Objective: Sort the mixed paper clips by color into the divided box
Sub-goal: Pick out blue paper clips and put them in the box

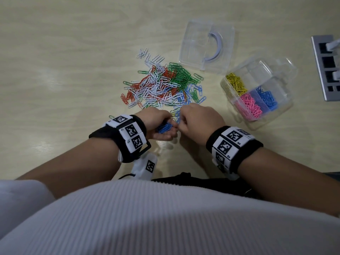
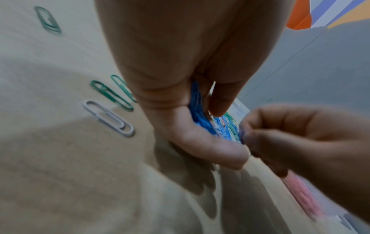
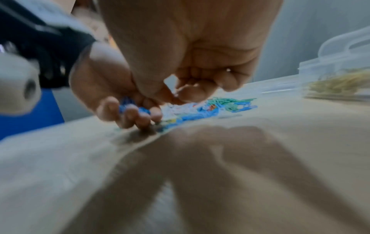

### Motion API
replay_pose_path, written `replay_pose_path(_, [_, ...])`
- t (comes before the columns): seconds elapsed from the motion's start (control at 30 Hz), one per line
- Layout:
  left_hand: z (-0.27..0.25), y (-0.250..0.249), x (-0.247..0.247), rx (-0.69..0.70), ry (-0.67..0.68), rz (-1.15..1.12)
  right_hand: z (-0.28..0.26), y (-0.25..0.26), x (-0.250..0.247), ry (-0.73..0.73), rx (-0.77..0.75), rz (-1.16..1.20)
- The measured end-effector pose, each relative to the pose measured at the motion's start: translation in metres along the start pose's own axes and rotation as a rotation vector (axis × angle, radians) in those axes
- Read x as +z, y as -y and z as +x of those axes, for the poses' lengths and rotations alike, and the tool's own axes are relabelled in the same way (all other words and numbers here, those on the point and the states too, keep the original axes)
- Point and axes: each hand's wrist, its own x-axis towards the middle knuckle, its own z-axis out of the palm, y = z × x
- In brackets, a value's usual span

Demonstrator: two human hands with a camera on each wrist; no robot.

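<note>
A mixed pile of paper clips point(image 1: 161, 85), white, red, green and blue, lies mid-table. The clear divided box point(image 1: 279, 100) stands to its right with yellow point(image 1: 236, 83), pink point(image 1: 251, 106) and blue point(image 1: 267, 97) clips in separate compartments. My left hand point(image 1: 158, 124) is cupped just in front of the pile and holds a bunch of blue clips point(image 2: 200, 117). My right hand point(image 1: 198, 120) meets it from the right, fingers curled, its fingertips point(image 2: 248, 136) pinching a blue clip at the edge of the left palm.
The box's clear lid point(image 1: 206, 45) lies behind the pile. A grey socket panel point(image 1: 327, 69) is set into the table at the far right. Loose green clips point(image 2: 112, 93) and a white clip point(image 2: 110, 118) lie left of my left hand.
</note>
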Motion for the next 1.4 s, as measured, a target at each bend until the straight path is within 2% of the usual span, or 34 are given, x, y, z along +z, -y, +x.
replay_pose_path(0.07, [0.000, 0.000, 0.000, 0.023, -0.014, -0.020, -0.001, 0.008, -0.001, -0.009, -0.121, 0.130])
replay_pose_path(0.1, [0.000, 0.000, 0.000, 0.023, -0.002, -0.030, 0.000, 0.009, 0.000, -0.016, -0.134, 0.183])
replay_pose_path(0.17, [-0.001, 0.000, -0.001, -0.002, 0.045, -0.047, 0.006, 0.002, 0.003, -0.056, -0.044, 0.248])
replay_pose_path(0.23, [-0.002, 0.000, -0.002, -0.031, 0.055, -0.054, 0.013, -0.009, 0.006, -0.069, 0.069, 0.137])
replay_pose_path(0.33, [-0.003, -0.001, -0.001, -0.037, 0.043, -0.042, 0.015, -0.023, 0.011, -0.025, 0.066, -0.112])
replay_pose_path(0.47, [-0.004, -0.004, 0.001, -0.030, 0.036, -0.036, 0.013, -0.026, 0.017, -0.051, 0.009, -0.235])
replay_pose_path(0.6, [-0.004, -0.007, 0.003, -0.026, 0.036, -0.016, 0.019, -0.027, 0.017, 0.028, 0.048, -0.216])
replay_pose_path(0.73, [-0.002, -0.008, 0.005, -0.034, 0.031, -0.025, 0.013, -0.026, 0.008, -0.007, 0.079, -0.049])
replay_pose_path(0.83, [0.000, -0.007, 0.007, 0.002, 0.004, -0.033, 0.006, -0.010, -0.004, -0.019, -0.087, 0.177])
replay_pose_path(0.9, [0.001, -0.008, 0.009, 0.021, 0.008, -0.021, 0.004, 0.000, -0.004, -0.046, -0.209, 0.225])
replay_pose_path(0.93, [0.001, -0.008, 0.009, 0.020, 0.021, -0.034, 0.004, 0.001, -0.002, -0.092, -0.207, 0.256])
replay_pose_path(1.0, [0.000, -0.010, 0.007, -0.014, 0.060, -0.088, 0.006, -0.003, 0.001, -0.163, -0.062, 0.326])
replay_pose_path(1.07, [-0.002, -0.010, 0.003, -0.048, 0.072, -0.095, 0.008, -0.012, 0.005, -0.088, 0.080, 0.225])
replay_pose_path(1.13, [-0.003, -0.008, -0.001, -0.060, 0.068, -0.073, 0.010, -0.017, 0.012, 0.036, 0.058, -0.002])
replay_pose_path(1.17, [-0.003, -0.007, -0.002, -0.063, 0.065, -0.066, 0.011, -0.017, 0.016, 0.052, 0.023, -0.070])
replay_pose_path(1.4, [-0.004, -0.004, -0.005, -0.054, 0.024, -0.044, 0.018, -0.015, 0.014, 0.064, 0.006, -0.108])
